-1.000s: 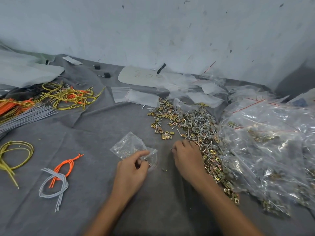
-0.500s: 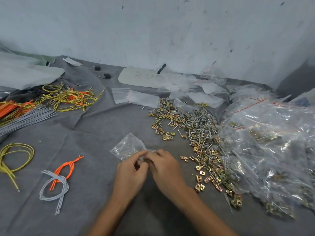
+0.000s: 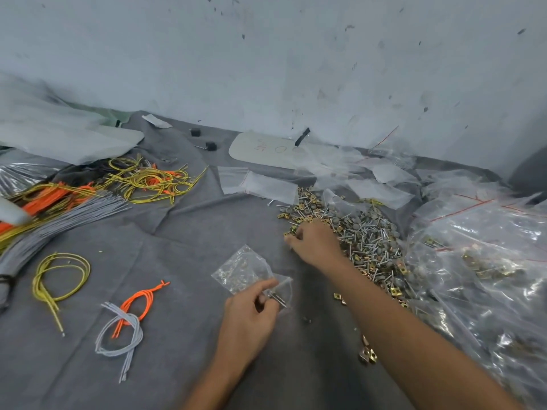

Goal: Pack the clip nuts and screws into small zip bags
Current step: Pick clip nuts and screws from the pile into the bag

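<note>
A crumpled clear zip bag, in which a few small pieces are seen, is laid near a loose heap where brass clip nuts and silver screws are mixed.

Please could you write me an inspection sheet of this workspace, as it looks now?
Surface: wrinkled grey cloth.
Job's things: loose heap of clip nuts and screws; small zip bag, few pieces inside; empty zip bags; filled bags at right.
Clutter: white card; two black blocks.
Grippers: left hand pinches the small zip bag's mouth; right hand picks at the heap, grip hidden.
Cables: yellow, orange and grey wire bundles at left.
Surroundings: stained wall.
</note>
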Motion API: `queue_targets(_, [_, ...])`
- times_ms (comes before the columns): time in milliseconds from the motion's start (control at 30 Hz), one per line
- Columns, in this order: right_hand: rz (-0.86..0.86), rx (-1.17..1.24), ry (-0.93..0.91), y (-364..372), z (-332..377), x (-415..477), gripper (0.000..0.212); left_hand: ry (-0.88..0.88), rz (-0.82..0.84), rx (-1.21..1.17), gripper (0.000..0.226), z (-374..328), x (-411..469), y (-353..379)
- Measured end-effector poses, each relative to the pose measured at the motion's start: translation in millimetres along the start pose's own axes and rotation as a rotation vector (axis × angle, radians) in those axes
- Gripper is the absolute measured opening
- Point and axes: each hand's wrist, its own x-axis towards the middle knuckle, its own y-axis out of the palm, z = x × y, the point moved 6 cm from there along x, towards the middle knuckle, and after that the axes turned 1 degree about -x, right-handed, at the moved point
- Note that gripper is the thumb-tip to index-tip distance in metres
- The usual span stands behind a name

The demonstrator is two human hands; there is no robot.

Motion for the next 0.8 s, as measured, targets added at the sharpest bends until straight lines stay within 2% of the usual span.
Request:
queue_targets(167, [0.036,-0.148,-0.028,-2,6,11,0.028,-0.011,0.004,-0.001,0.041,2,2,-2])
queue_targets(367, [0.118,-0.208,-0.062,-3,-8,0,0.041,-0.013,-0.010,0.002,0.039,3,2,-2])
queue_targets(433, [0.192,-0.228,-0.078,-2,-12,-5,0.044,-0.011,-0.010,0.001,0.039,3,1,-1])
queue_targets(567, [0.299,-0.207,-0.065,0,-20,-20,0.044,0.010,-0.002,0.011,0.038,2,0,-1])
queue_targets(800, [0.306,-0.103,-0.085,-1,-30,-37,0.050,-0.002,0.008,0.010,0.038,5,0,0])
